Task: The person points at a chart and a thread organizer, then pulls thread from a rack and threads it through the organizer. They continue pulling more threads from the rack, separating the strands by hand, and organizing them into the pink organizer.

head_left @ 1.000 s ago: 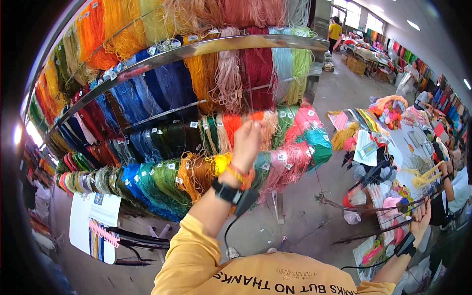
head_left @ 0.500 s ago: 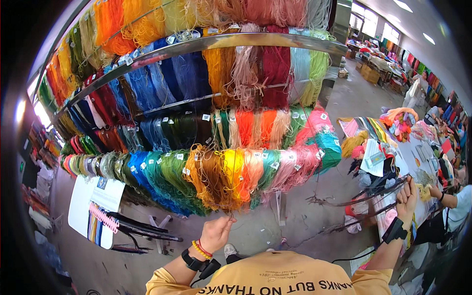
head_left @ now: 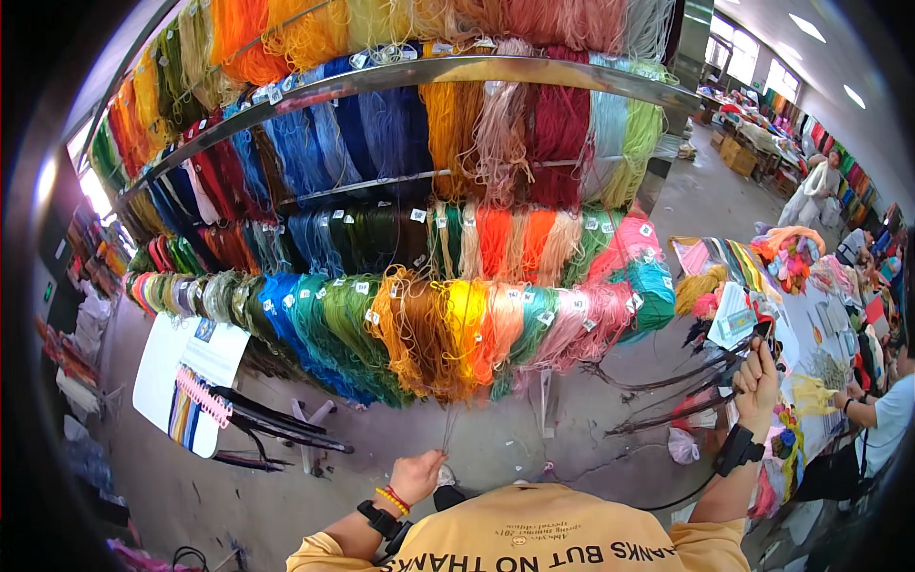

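Note:
My left hand (head_left: 417, 477) is closed in a pinch on a few thin dark threads (head_left: 449, 426). They run up from my fingertips toward the brown thread hank (head_left: 419, 329) and the yellow hank (head_left: 464, 324) on the rack's lowest row; where they start is hard to make out. Over on the right, my raised right hand (head_left: 756, 381) is closed around a bundle of long dark thread (head_left: 667, 389). Its loose ends trail leftward above the floor in several thin strands. Each wrist has a black band, and the left also wears beaded bracelets.
A metal rack (head_left: 400, 82) carries several rows of coloured, tagged hanks. At left hangs a white sample card (head_left: 195, 367) with dark thread bundles (head_left: 286, 424). A table (head_left: 810, 329) piled with yarn stands at right. A co-worker in a light shirt (head_left: 886, 415) handles pale yellow thread there.
My left hand has drawn down from the hanks, and a longer stretch of thread shows above it. My right hand has shifted left and slightly down with the dark bundle.

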Tool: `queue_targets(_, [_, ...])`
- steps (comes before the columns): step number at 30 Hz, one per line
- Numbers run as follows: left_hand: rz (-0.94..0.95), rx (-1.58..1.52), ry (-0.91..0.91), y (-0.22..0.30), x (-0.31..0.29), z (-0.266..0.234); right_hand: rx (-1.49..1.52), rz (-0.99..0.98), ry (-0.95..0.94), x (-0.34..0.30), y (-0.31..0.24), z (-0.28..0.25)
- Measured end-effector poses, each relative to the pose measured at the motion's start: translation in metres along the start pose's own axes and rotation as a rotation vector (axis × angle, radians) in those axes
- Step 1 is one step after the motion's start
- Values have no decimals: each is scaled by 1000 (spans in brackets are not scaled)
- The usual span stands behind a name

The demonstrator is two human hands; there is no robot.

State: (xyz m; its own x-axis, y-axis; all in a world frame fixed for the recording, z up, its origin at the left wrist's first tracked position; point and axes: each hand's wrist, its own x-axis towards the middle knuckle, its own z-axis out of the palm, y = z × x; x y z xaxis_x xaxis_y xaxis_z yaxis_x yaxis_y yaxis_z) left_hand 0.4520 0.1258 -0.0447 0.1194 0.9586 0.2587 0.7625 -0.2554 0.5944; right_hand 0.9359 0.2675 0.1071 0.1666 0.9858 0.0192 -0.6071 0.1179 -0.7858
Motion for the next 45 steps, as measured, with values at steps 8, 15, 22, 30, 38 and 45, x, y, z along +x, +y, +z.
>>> queue_targets(8, [-659, 263, -553, -82, -166, 47, -1, 143, -67, 11, 32, 25])
queue_targets(15, [-1180, -6, -897, -55, -285, 51, 18, 342, -231, 16, 70, 54])
queue_targets(22, [-475, -7, -396, -79, -226, 47, 2, 443, -383, 5, 112, 100])
queue_targets(30, [-458, -1610, 32, 9, 30, -88, 79, 602, -660, -58, 167, 189])
queue_targets(38, [-368, -1834, -150, 28, 50, -121, -268, 707, -704, -112, 220, 261])
queue_targets(45, [-310, -1691, -173, 17, 56, -135, -396, 594, -703, -130, 246, 310])
